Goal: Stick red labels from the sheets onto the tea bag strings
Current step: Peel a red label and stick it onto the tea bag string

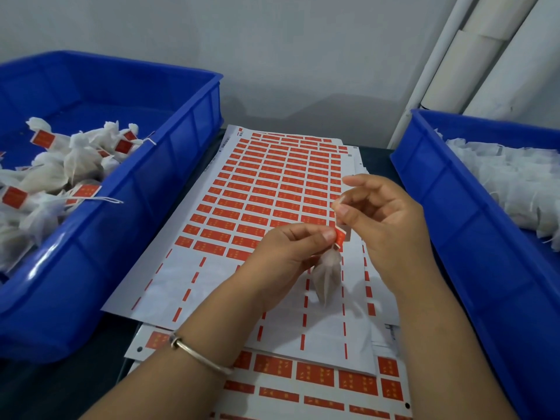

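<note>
— What have we got hold of?

— Our left hand (285,250) pinches a red label (340,237) folded at the top of a tea bag (327,277) hanging below it. Our right hand (385,213) pinches the upper end; the string itself we can't make out.

— And progress?

— The top label sheet (266,189) is stripped along its near rows, with many labels left. The left bin (169,177) holds tagged bags, and the right bin (454,207) is heaped with plain ones, so plenty remains.

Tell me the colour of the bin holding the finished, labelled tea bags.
Blue; the left bin shows it clearest in the head view.
</note>
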A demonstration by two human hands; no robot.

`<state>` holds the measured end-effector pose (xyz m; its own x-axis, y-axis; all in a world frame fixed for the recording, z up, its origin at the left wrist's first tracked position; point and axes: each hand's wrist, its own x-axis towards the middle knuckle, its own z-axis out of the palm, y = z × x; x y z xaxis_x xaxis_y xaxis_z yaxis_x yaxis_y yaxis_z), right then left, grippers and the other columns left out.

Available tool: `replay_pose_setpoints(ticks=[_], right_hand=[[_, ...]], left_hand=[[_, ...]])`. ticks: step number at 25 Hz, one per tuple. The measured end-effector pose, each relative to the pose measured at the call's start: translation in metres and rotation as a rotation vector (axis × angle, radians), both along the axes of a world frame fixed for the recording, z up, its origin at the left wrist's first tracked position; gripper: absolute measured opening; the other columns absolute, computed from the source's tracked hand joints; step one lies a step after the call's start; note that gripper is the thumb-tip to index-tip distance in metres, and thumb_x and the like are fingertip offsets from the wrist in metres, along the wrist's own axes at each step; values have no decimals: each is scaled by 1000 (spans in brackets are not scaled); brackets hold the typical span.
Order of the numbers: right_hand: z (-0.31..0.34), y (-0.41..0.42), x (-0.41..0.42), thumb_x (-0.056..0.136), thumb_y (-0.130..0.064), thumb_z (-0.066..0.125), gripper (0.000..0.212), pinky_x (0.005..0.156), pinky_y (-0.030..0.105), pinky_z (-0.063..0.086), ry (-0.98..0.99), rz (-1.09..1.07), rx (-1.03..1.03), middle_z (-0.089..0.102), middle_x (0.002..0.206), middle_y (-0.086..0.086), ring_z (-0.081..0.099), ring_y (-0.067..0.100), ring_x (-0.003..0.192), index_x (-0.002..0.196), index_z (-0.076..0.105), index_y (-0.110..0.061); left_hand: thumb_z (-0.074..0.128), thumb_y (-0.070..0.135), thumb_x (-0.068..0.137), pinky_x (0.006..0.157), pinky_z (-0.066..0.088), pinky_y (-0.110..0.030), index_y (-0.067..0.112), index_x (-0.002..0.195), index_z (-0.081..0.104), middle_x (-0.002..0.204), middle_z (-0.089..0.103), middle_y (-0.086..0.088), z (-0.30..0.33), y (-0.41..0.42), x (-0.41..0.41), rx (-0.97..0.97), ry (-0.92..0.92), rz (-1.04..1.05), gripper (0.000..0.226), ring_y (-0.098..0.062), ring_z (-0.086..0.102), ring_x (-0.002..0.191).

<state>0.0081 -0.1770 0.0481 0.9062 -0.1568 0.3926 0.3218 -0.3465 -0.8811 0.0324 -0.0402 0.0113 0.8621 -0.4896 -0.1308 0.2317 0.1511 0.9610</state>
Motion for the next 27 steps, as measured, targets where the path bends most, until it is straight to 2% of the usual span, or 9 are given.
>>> replay_pose_setpoints(ticks=[3, 5, 8, 12, 15, 17, 20, 24, 27], right_hand=[[0, -1, 0, 84, -15, 66, 24, 64, 11, 51, 13, -1, 32, 67, 82, -18, 66, 2, 83, 91, 59, -37], [0, -2, 1, 84, -17, 66, 23, 66, 13, 53, 18, -9, 44, 67, 82, -16, 67, 3, 84, 91, 59, -38], [-2, -2, 2, 83, -20, 67, 22, 72, 19, 56, 36, -26, 54, 68, 86, -15, 67, 5, 88, 92, 59, -39], [-8, -6, 6, 82, -23, 67, 20, 69, 17, 56, 63, -9, 107, 69, 88, -16, 68, 4, 89, 94, 60, -38], [-14, -8, 8, 76, -25, 74, 33, 67, 12, 53, 154, 55, 26, 69, 88, -17, 67, 2, 86, 101, 56, -39], [-19, -7, 11, 75, -22, 77, 38, 63, 10, 52, 196, 54, -19, 70, 84, -14, 69, 4, 81, 100, 55, -40], [-23, -9, 12, 75, -20, 77, 38, 60, 7, 50, 198, 35, -18, 71, 80, -12, 69, 4, 77, 100, 56, -41], [-23, -6, 11, 76, -18, 75, 41, 59, 6, 48, 192, 70, -2, 72, 80, -13, 69, 1, 79, 102, 55, -43], [-26, 2, 9, 75, -23, 72, 38, 58, 6, 48, 175, 58, 28, 71, 85, -21, 67, -4, 81, 98, 56, -48]], left_hand=[[64, 32, 69, 75, 51, -23, 25, 72, 77, 76, 71, 5, -1, 0, 1, -14, 7, 13, 15, -10, 68, 75], [64, 30, 69, 72, 52, -21, 24, 72, 77, 77, 72, 5, -2, 0, 2, -33, 19, 25, 14, -10, 68, 76], [64, 28, 72, 65, 52, -17, 22, 73, 77, 80, 73, 3, -4, -1, 3, -69, 44, 46, 14, -10, 69, 76], [63, 22, 83, 63, 52, -17, 20, 72, 76, 78, 71, 1, -4, -1, 4, -58, 70, 97, 18, -9, 68, 72], [59, 17, 88, 66, 51, -21, 22, 69, 74, 75, 69, 2, -5, -1, 7, -42, 69, 154, 25, -9, 65, 70], [59, 17, 89, 74, 52, -26, 22, 72, 72, 76, 70, 3, -5, -1, 7, -17, 63, 212, 22, -12, 66, 77], [62, 23, 86, 82, 53, -29, 25, 80, 70, 80, 71, 8, -5, -1, 7, 57, -26, 266, 11, -10, 67, 83], [61, 26, 87, 57, 47, -7, 28, 77, 65, 69, 66, 20, -1, 2, 7, 202, -256, 318, 11, 6, 62, 70], [62, 25, 86, 52, 42, -5, 33, 72, 60, 63, 62, 21, 7, 6, 8, 370, -408, 333, 16, 7, 59, 67]])
